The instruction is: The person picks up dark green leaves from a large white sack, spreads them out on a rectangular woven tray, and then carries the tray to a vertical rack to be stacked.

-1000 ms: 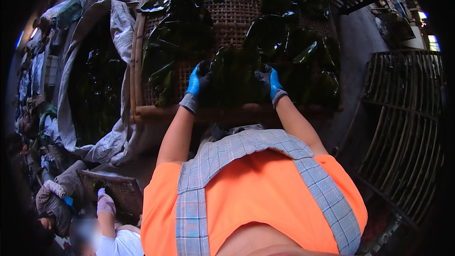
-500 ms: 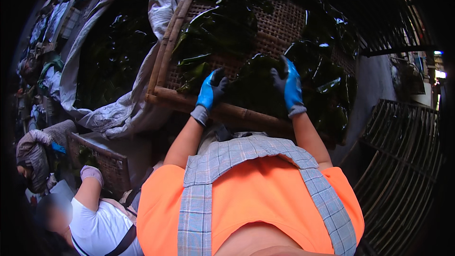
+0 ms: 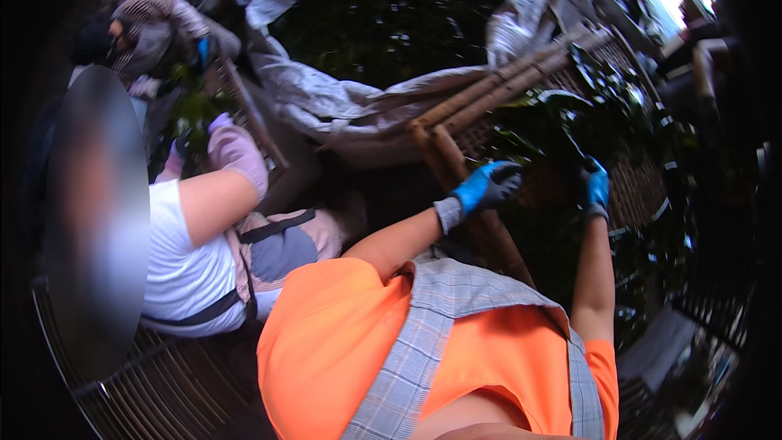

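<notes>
Dark, glossy green leaves [image 3: 538, 126] lie spread over a woven bamboo tray [image 3: 639, 191] in front of me. Both my hands wear blue gloves with dark grey fingers. Just inside the tray's near-left edge, my left hand [image 3: 486, 187] hovers by the leaves, its fingers loosely stretched and nothing visible in them. Farther right, my right hand [image 3: 597, 187] has its fingertips pressed together at the edge of a large leaf [image 3: 568, 134], which looks partly raised. Motion blur softens both hands, and the right fingertips are partly hidden.
Beyond the tray stands a big pale sack [image 3: 318, 85] full of dark leaves. A person in a white shirt [image 3: 191, 253] sits close on my left, with another in a patterned sleeve [image 3: 155, 41] behind. Slatted racks [image 3: 163, 383] stand at lower left.
My view has swung left, so the tray now appears farther right and the co-workers nearer the middle. My right hand has gone from spread fingers to closed on a leaf's edge.
</notes>
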`<action>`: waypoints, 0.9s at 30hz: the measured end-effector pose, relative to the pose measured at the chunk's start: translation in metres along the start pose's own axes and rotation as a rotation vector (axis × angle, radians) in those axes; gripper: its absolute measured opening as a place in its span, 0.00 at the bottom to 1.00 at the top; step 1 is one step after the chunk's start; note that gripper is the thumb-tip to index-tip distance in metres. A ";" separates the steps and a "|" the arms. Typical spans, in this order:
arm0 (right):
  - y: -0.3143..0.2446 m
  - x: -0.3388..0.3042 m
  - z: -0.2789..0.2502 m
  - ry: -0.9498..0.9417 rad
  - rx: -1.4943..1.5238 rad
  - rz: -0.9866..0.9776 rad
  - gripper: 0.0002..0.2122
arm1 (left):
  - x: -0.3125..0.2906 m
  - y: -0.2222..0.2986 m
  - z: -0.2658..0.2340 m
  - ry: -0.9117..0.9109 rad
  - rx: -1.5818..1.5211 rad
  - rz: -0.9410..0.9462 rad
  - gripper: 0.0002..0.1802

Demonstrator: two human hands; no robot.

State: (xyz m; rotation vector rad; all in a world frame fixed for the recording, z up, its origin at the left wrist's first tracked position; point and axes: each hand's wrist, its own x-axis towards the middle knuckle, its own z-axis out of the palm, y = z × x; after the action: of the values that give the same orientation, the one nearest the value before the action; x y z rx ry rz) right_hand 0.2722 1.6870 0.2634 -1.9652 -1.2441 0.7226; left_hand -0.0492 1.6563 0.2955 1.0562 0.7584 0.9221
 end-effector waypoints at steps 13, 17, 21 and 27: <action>-0.216 -0.161 0.067 -0.344 -0.043 -0.525 0.14 | 0.023 0.036 0.002 0.170 -0.713 -0.235 0.03; -0.222 -0.165 0.062 -0.304 0.150 -0.356 0.13 | 0.015 0.038 -0.006 0.093 -0.866 -0.256 0.10; -0.207 -0.160 0.060 -0.080 0.336 -0.265 0.14 | 0.010 0.068 -0.007 0.006 -0.902 -0.175 0.11; -0.184 -0.147 0.042 0.008 0.273 -0.323 0.18 | 0.001 0.078 0.006 -0.047 -0.722 -0.115 0.14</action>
State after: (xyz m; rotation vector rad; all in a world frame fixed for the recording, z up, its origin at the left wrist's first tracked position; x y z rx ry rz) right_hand 0.0854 1.6181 0.3963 -1.5023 -1.3397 0.6774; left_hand -0.0636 1.6714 0.3706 0.3918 0.3840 0.9612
